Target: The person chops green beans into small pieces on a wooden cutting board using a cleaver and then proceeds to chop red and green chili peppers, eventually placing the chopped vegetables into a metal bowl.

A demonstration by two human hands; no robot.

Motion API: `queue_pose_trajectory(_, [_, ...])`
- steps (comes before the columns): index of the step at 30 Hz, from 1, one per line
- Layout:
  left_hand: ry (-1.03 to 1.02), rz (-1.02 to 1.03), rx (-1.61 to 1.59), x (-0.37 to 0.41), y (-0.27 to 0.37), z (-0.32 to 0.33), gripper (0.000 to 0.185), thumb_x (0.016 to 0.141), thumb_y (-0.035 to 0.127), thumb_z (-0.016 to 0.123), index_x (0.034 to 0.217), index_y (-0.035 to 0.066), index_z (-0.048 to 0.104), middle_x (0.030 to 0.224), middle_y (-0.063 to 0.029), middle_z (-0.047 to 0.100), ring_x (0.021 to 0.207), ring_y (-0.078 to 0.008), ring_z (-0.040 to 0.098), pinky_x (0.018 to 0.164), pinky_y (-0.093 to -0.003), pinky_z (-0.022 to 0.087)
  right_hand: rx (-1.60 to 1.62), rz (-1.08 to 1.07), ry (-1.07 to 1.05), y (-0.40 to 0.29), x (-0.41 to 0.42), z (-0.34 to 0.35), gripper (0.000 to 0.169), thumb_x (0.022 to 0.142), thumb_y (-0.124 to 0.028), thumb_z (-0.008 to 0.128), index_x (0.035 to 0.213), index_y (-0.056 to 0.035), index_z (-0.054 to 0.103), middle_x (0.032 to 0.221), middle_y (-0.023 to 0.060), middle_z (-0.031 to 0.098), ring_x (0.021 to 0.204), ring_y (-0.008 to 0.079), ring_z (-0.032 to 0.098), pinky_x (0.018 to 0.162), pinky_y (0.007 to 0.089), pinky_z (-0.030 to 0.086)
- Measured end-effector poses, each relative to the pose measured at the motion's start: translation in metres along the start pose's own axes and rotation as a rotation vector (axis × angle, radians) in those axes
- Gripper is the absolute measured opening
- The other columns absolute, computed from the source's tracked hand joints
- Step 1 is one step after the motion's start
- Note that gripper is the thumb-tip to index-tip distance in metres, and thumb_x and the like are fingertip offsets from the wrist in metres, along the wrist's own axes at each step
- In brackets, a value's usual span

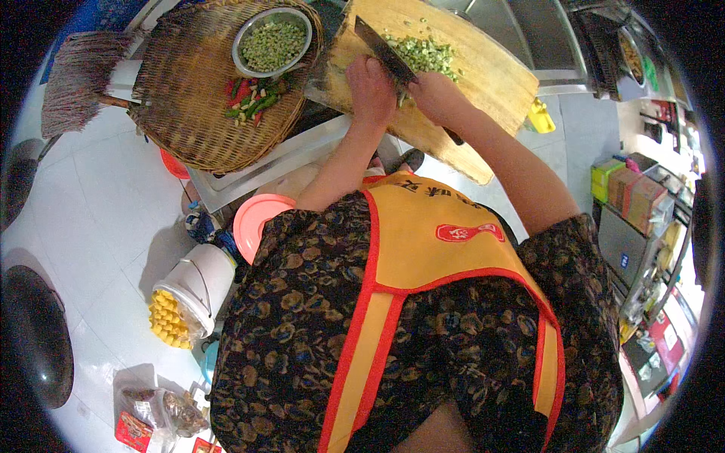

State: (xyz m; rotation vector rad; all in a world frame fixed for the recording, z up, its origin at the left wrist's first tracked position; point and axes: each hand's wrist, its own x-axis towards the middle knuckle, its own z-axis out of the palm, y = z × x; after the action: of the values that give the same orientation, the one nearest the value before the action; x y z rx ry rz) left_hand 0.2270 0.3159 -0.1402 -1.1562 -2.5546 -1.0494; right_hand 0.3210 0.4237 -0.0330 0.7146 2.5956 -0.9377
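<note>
My right hand [439,102] grips a kitchen cleaver [385,51], its dark blade slanting up and left over a thick wooden cutting board [498,68]. Close against the blade's left side, my left hand [371,90] rests over the board with its fingers curled; what lies under them is hidden. A bit of pale green vegetable [402,97] shows between the two hands. Beyond the blade lies a loose heap of chopped green vegetable [427,55]. Left of the board, a metal bowl [310,34] of small green pieces [273,46] stands on a round woven bamboo tray [187,73].
Green and red chillies with pale cloves [257,101] lie on the tray. A metal sink rim [272,161] runs below it. On the floor are a pink lid [249,226], a tipped white bucket [195,277] and plastic bags [164,410]. A mop [79,79] stands left; loaded shelves [640,226] stand right.
</note>
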Motion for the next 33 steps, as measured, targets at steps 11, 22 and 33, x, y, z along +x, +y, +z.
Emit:
queue_pose_trajectory(11, [-0.008, 0.027, 0.042, -0.001, 0.008, -0.013, 0.021, 0.075, 0.000, 0.059, 0.091, 0.003, 0.045, 0.097, -0.0209, 0.049, 0.093, -0.0401, 0.048, 0.078, -0.0511, 0.037, 0.058, 0.062, -0.229, 0.009, -0.022, -0.002, 0.034, 0.097, -0.024, 0.049, 0.089, 0.0072, 0.060, 0.058, 0.0215, 0.057, 0.049, 0.0325, 0.063, 0.050, 0.0456, 0.051])
queue_pose_trajectory(22, [-0.042, 0.023, 0.004, 0.007, 0.005, -0.020, 0.016, 0.083, 0.007, 0.059, 0.095, 0.003, 0.049, 0.099, -0.0186, 0.052, 0.099, -0.0391, 0.050, 0.089, -0.0547, 0.037, 0.170, 0.106, 0.011, -0.014, -0.011, -0.010, 0.033, 0.089, -0.023, 0.052, 0.082, 0.0053, 0.067, 0.079, 0.0278, 0.065, 0.078, 0.0430, 0.066, 0.072, 0.0502, 0.052])
queue_pose_trajectory(33, [-0.031, 0.092, 0.101, 0.002, -0.002, -0.039, 0.017, 0.077, 0.007, 0.064, 0.091, 0.004, 0.053, 0.093, -0.0162, 0.055, 0.096, -0.0368, 0.051, 0.090, -0.0525, 0.038, -0.063, -0.006, 0.000, -0.005, -0.042, -0.004, 0.022, 0.082, -0.010, 0.052, 0.083, 0.0050, 0.068, 0.082, 0.0287, 0.065, 0.079, 0.0442, 0.066, 0.073, 0.0516, 0.053])
